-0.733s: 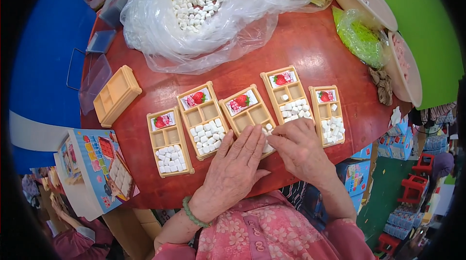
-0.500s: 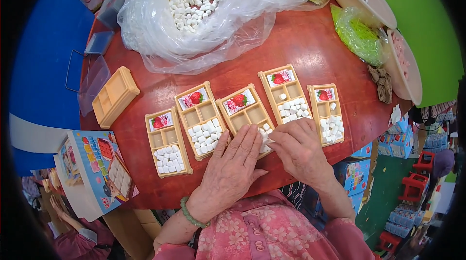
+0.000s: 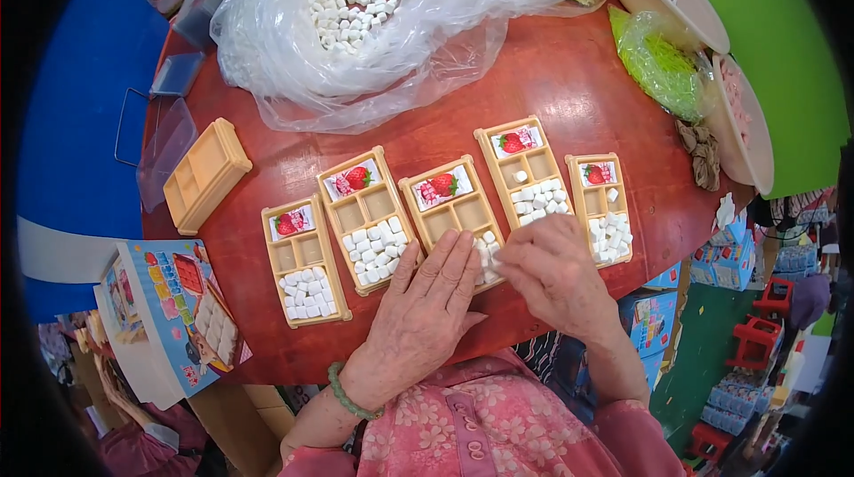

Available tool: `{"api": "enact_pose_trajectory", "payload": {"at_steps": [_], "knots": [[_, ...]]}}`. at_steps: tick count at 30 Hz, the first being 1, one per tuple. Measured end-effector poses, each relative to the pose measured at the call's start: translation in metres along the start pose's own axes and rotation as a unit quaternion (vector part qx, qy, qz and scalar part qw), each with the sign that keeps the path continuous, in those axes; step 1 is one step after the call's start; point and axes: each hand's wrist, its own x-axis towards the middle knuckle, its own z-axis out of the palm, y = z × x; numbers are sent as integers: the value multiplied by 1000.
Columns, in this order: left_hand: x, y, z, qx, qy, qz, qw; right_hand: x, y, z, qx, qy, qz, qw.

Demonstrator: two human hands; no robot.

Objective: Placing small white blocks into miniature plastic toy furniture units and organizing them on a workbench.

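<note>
My left hand [image 3: 416, 317], a green bead bracelet at its wrist, lies flat with fingers stretched over the lower part of the middle beige compartment tray [image 3: 439, 226]. Small white marshmallow-like cubes [image 3: 486, 250] fill the part of that tray beside its fingertips. Right next to these, the fingers of my right hand [image 3: 562, 279] are drawn together, slightly blurred; whatever they hold is hidden. Two similar trays stand to the left and two to the right, each with white cubes in the near compartment. Every one of them, the middle one included, bears a strawberry-printed packet [image 3: 442, 186] at its far end.
A clear plastic bag [image 3: 427, 76] of white cubes spreads across the far side of the red table [image 3: 569, 63]. Stacked beige trays [image 3: 206, 176] and a printed box [image 3: 173, 317] stand left. Basins [image 3: 752, 143] and a green-filled bag [image 3: 654, 68] sit at right.
My right hand has shifted slightly right, its fingertips drawing back a little from the cubes in the middle tray. The left hand stays practically in place.
</note>
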Motion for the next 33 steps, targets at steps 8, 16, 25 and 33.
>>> {"api": "enact_pose_trajectory", "payload": {"at_steps": [8,16,25,33], "knots": [[1,-3,4,1,12,16,1000,19,11,10,-71,24,4,997],[-2,-5,3,2,-15,12,1000,22,7,16,-128,9,-11,992],[0,-5,5,-2,13,16,1000,21,0,6,-173,-49,-32,983],[-1,-6,8,-9,22,17,1000,15,-12,3,-176,-10,-5,984]]}}
